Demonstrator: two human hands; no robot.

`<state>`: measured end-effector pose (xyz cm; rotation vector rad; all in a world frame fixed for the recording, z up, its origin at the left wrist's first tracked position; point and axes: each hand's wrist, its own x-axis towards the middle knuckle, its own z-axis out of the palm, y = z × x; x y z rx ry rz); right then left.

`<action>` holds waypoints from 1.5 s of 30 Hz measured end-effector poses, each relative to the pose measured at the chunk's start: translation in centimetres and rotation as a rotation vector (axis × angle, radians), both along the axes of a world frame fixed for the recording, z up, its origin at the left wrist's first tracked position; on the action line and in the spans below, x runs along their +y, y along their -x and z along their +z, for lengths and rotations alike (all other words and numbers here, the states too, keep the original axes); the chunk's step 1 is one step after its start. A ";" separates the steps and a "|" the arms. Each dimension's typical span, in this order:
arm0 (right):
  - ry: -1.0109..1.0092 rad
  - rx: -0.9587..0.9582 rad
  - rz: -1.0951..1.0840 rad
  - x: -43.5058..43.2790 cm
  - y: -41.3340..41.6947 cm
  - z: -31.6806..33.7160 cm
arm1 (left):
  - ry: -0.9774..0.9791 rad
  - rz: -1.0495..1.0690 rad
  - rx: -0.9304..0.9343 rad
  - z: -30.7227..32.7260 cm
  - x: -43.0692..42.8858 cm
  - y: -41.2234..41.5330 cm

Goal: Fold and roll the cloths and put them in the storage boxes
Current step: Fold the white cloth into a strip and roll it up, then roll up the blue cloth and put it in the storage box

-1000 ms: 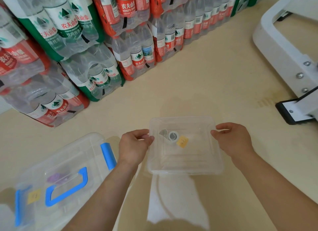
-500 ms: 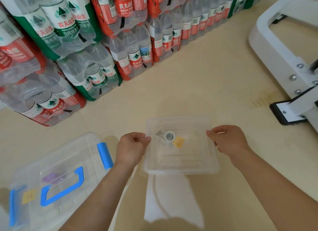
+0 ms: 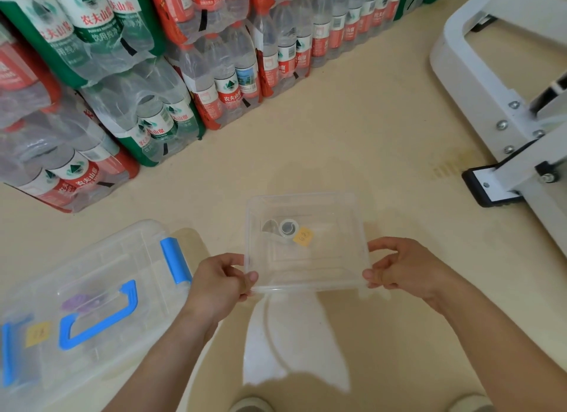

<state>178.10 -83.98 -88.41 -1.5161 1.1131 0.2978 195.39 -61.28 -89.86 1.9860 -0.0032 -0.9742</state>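
While no cloth is showing anywhere, both hands are gripping an open clear box [image 3: 306,242] above the floor [image 3: 383,129], so this is looking like setup, getting a storage box into place. The left hand [image 3: 219,284] is pinching the rim at the box's 8 o'clock corner, thumb on top and fingers [image 3: 242,284] curled beneath. The right hand [image 3: 399,267] is pinching the rim at 4 o'clock, with its fingers [image 3: 376,276] pressed together on the edge. Inside, a tape roll [image 3: 289,227] and a yellow sticker [image 3: 303,236] are sitting at 10 o'clock. At 9 o'clock of the box, well apart, a lidded box [image 3: 92,295] with blue handle and clips is resting on the floor. Next, I reckon, the box needs setting down flat and cloths need fetching.
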 end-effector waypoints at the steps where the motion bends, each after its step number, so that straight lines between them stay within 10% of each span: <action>1: 0.001 -0.007 0.013 0.0 0.0 0.1 | 0.001 -0.005 -0.001 0.2 -0.1 0.0; 4: 0.072 -0.036 0.112 0.1 -0.4 0.5 | -0.027 -0.060 -0.028 0.6 -0.2 -0.4; 10: 0.644 -0.110 0.399 1.0 -3.3 0.1 | -0.120 -0.600 -0.711 0.8 -2.6 -1.2; 19: 0.923 0.012 0.531 3.1 -4.2 -3.2 | -0.446 -0.863 -0.973 -1.6 -4.2 -0.3; 33: 0.724 0.004 0.657 1.2 -4.8 1.8 | -0.119 -0.597 -0.801 2.6 -3.0 -0.8; 45: 0.809 -0.102 0.998 10.4 -8.1 27.6 | 0.048 -0.273 -0.723 26.8 8.7 0.6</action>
